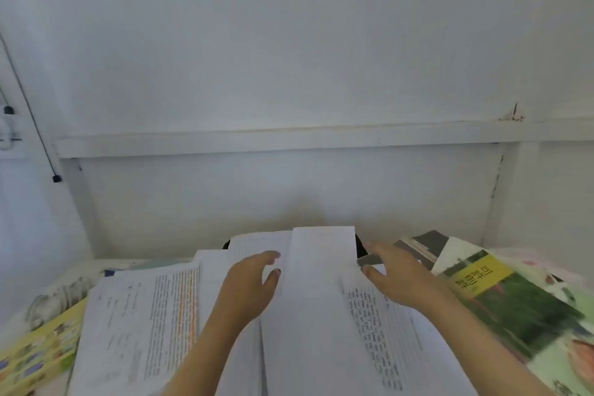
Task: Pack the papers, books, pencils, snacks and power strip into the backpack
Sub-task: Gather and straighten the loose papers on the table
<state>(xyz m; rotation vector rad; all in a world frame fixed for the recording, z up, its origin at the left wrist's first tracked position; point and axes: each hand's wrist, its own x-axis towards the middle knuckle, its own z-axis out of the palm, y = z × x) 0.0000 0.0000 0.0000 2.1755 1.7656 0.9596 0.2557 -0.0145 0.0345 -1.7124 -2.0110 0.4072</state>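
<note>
Loose printed papers (144, 315) lie fanned across the table in front of me. A plain white sheet (321, 270) stands up in the middle, between my hands. My left hand (250, 286) curls its fingers and thumb at that sheet's left edge and seems to pinch it. My right hand (398, 273) hovers over a text sheet (379, 325) at the right edge, fingers spread and relaxed. A dark shape behind the papers, probably the backpack (360, 247), is mostly hidden. A green and yellow book (501, 296) lies to the right.
A yellow illustrated book (38, 354) lies at the front left. Beside it sits a blurred white coiled thing (54, 299), perhaps a cord. Another book (427, 244) sits behind the green one. A white wall with a ledge (289, 141) rises right behind the table.
</note>
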